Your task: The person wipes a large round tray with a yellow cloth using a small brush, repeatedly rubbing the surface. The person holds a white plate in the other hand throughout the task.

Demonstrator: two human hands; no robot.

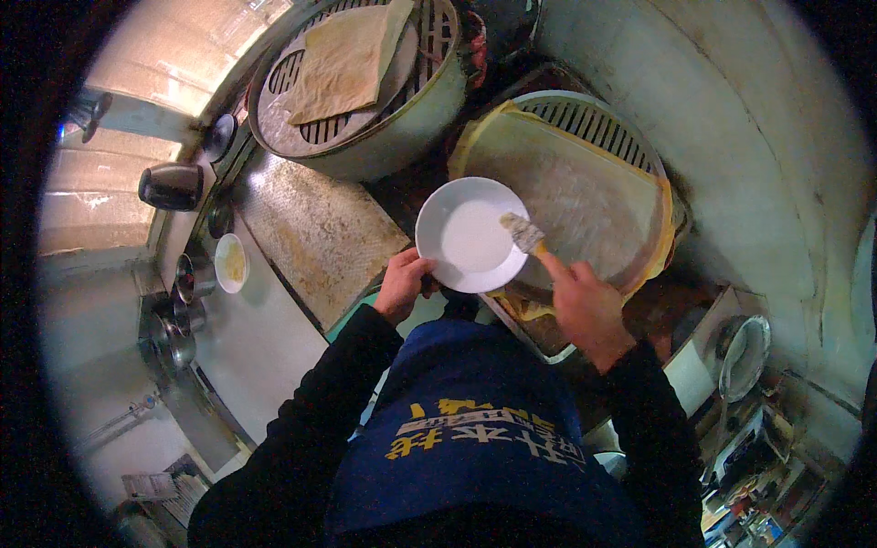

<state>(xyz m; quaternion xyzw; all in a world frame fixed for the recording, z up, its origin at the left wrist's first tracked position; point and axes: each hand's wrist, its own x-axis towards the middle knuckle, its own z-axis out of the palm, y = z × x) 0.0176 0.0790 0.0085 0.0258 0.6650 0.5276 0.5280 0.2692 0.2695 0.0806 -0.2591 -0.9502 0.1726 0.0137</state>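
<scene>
My left hand (405, 284) grips the near left rim of a white bowl (473, 233), its thumb on the edge. The bowl's inside looks white; whether liquid lies in it I cannot tell. In my right hand (589, 312) is a brush (526, 235) with a yellowish handle, its pale bristles over the bowl's right rim. Beyond and to the right, a yellowish cloth (575, 198) covers most of a round slatted steamer rack (593, 123), with a whitish film or wet patch in its middle.
At the upper left, a folded tan cloth (342, 61) lies on a large round steamer (411, 116). A stained metal sheet (322, 233) is left of the bowl. On the white counter (267, 356) stand a small bowl with yellow contents (233, 263) and metal pots (195, 277). A strainer (745, 357) is at right.
</scene>
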